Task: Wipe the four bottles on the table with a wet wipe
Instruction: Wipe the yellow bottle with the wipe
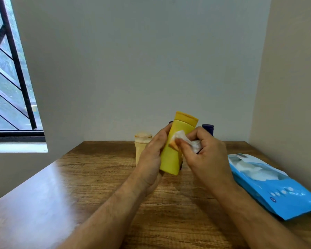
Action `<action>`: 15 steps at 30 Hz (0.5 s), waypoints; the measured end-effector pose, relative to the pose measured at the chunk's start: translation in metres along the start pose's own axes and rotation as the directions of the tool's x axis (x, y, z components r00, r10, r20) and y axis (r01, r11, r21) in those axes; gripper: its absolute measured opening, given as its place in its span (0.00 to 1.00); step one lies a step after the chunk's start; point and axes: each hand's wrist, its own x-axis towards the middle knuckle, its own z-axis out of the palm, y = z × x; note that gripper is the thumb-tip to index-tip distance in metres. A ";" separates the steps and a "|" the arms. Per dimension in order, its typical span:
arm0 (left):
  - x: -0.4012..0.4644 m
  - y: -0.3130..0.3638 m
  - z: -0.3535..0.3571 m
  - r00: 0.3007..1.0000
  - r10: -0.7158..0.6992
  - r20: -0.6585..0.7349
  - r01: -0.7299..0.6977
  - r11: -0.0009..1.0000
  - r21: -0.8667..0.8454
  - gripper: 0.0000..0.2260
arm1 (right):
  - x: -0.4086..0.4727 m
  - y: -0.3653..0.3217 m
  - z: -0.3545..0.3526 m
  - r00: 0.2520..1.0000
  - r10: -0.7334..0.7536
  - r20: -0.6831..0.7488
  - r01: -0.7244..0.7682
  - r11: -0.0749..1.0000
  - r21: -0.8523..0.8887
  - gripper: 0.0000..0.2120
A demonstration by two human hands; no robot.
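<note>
Tilting yellow bottle (176,146) between left hand (149,159) and wipe-pressing right hand (206,155).

A smooth yellow plastic bottle with a flat yellow cap (178,142) is held off the tabletop (97,186), cap up and tilted to the right. A crumpled white wet wipe (187,141) presses against its upper front. A squat beige plastic bottle with a worn round cap (142,146) stands upright near the far edge, left of the yellow one. Two dark blue caps, one at the yellow bottle's left shoulder (170,122) and one to its right (208,128), show behind; their bodies are hidden.
</note>
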 end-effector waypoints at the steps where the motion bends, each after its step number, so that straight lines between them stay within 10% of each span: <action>1: 0.000 -0.001 0.001 1.000 -0.020 0.017 0.021 0.999 -0.024 0.18 | 0.001 0.000 0.000 0.999 -0.003 -0.033 0.004 1.000 0.007 0.09; 10: 0.001 0.003 -0.002 0.994 -0.107 0.030 0.111 0.972 -0.205 0.25 | -0.006 0.005 0.001 0.926 -0.136 0.353 0.117 0.990 0.074 0.11; 15: -0.003 -0.006 0.001 0.977 -0.206 0.059 0.211 0.972 -0.106 0.23 | -0.001 0.002 0.001 0.998 -0.011 0.066 0.009 0.999 0.032 0.10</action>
